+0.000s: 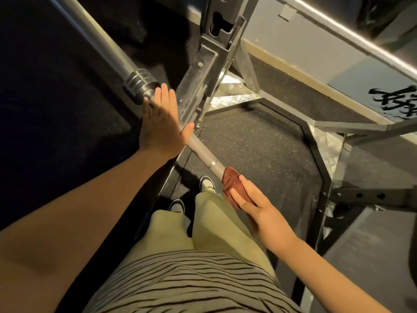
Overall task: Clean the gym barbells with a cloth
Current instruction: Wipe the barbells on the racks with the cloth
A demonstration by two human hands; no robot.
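- Striped shirt (191, 283) and pale green trousers (216, 222) are seen closest, at the bottom of the view, with two dark shoes (207, 184) set on the speckled rubber floor (259, 159) below them.
- Both bare forearms are stretched forward and away from the body.
- The barbell (203, 152) is laid slantwise from the upper left down toward the middle, raised off the floor and carried by the steel rack (216, 30), whose hook is met just beside the left grip.
- The left grip (160, 125) is laid flat on the barbell, fingers straight and together, thumb spread; its fingertips are placed just short of the ringed collar (140, 83).
- Beyond the collar, the thick sleeve (90, 35) is seen running off to the upper left.
- The reddish-brown cloth (232, 181) is bunched round the shaft at its lower visible end, well apart from the left grip.
- The right grip (259, 211) is closed over the cloth, which is held against the shaft between thumb and fingers.
- Bare shaft is left showing between the two grips.
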